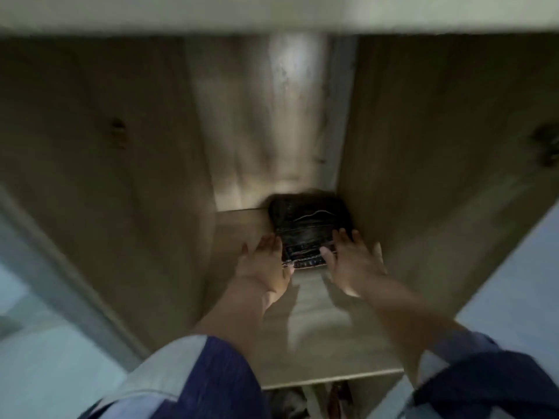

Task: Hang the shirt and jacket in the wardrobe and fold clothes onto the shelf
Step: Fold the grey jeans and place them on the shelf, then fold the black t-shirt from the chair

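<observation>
A folded pair of dark jeans (308, 225) lies at the back right of a wooden wardrobe shelf (320, 343), against the right side panel. My left hand (263, 261) is at the jeans' front left corner, palm turned inward, fingers spread. At the front right corner is my right hand (352, 261), its fingertips touching the fabric and its fingers apart. Neither hand grips the jeans. No shirt or jacket is in view.
The wardrobe's left panel (106, 176) and right panel (438, 161) close in the narrow compartment, with the back wall (272, 116) behind. A board (272, 13) runs overhead. Below the shelf's front edge, dark items (290, 403) show dimly. The picture is blurred.
</observation>
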### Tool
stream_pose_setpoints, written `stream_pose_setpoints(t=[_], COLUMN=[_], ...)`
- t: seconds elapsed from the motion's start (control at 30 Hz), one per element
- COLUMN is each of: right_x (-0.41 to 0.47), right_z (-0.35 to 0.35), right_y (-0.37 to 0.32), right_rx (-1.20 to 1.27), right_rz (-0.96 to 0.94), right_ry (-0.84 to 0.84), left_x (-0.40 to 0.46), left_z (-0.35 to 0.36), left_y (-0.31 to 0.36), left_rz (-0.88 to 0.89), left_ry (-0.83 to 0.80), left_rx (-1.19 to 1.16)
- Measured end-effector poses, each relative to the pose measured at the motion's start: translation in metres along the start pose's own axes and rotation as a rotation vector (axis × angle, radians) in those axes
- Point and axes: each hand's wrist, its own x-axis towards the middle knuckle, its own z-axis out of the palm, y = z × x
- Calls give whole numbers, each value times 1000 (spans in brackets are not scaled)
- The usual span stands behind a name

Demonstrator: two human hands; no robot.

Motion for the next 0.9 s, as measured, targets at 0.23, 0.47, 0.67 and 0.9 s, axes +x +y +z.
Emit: stream_pose_setpoints(t=[0.23, 0.47, 0.67, 0.9], right_x=[-143, -255, -353, -481], right_z=[-77, -122, -105, -80], right_y=[-57, -105, -165, -277], right_rx=[41, 32, -22, -110], right_rz=[-66, -306, -588, -953], right_ry=[-126, -108, -147, -146], left_x=[-160, -319, -476, -657], left_z=[-85, -118, -109, -91], left_y=[-9, -23, -36, -64], left_rz=[-83, -325, -590, -929], left_ry=[-88, 58, 60, 64], left_rx=[49, -16, -18, -60])
